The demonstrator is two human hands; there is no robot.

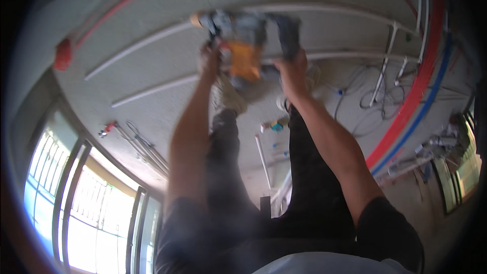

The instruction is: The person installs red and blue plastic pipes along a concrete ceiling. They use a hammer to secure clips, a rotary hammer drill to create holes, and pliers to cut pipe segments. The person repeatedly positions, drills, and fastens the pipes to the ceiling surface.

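Observation:
Both my arms stretch forward and hold a rotary hammer drill (245, 60) off the floor, in front of my feet. Its body is grey and black with an orange housing, smeared by motion. The front end (201, 20) points left. My left hand (210, 57) is closed around what looks like the side handle near that front end. My right hand (294, 66) grips the lower part of the black rear handle (288, 35). I cannot make out whether a bit sits in the drill.
White pipes (147, 40) run along the concrete floor beyond the drill. Loose black cable (355, 96) lies to the right, near red (406, 106) and blue (421, 111) lines. A short white pipe (263, 160) lies between my legs. Windows (96, 208) stand at left.

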